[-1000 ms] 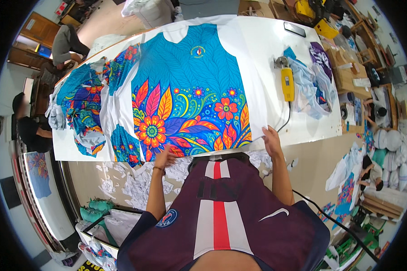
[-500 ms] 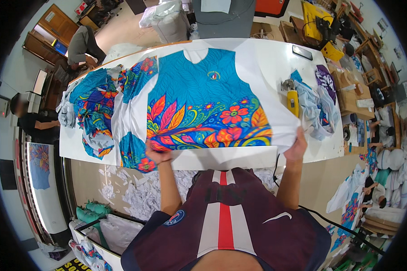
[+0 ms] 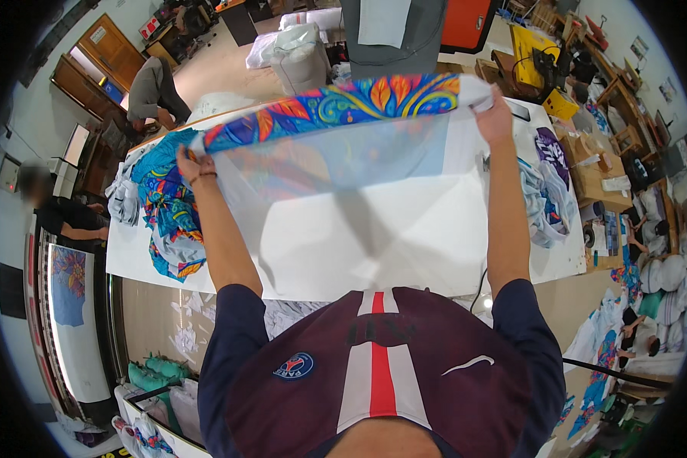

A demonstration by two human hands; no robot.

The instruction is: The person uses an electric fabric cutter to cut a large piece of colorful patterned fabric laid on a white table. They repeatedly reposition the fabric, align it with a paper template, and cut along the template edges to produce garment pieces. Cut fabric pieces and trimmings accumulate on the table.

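Observation:
My left hand (image 3: 194, 163) and my right hand (image 3: 490, 114) grip the two ends of a printed fabric piece (image 3: 336, 103), lifted over the white table (image 3: 343, 252). Its colourful floral band runs along the top, and its pale, see-through body hangs below, blurred. At the left, beside my left arm, lies a crumpled pile of printed fabric (image 3: 164, 198). To the right, past my right forearm, are pale fabric scraps (image 3: 540, 202) and a purple piece (image 3: 549, 149). The cutting tool is mostly hidden behind my right forearm.
A co-worker in black (image 3: 65, 217) stands at a large printer (image 3: 76, 320) at the left; a person in grey (image 3: 149, 95) bends beyond the table. A phone (image 3: 520, 111) sits at the back right, near cardboard (image 3: 591, 175). More co-workers (image 3: 640, 336) are at the far right.
Both hands have moved forward from the near edge, raising the fabric piece and carrying it to the back of the table. Its printed face is now mostly turned away, and bare table shows.

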